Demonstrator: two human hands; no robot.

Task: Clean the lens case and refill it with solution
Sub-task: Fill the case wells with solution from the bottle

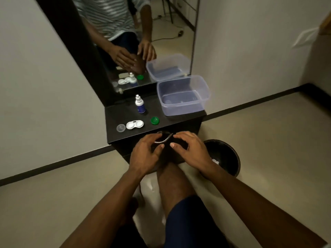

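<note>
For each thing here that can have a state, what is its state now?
lens case: open, both caps off
clear cap: off, lying left of the case
green cap: off, lying right of the case
solution bottle: upright
plastic tub: uncovered
left hand: open, fingers spread
right hand: open, fingers spread

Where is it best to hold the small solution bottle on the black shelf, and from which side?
Probably grip the solution bottle around its blue body, below the narrow white top, coming from the front: it stands upright, the mirror is behind it, and the plastic tub stands to its right.
</note>
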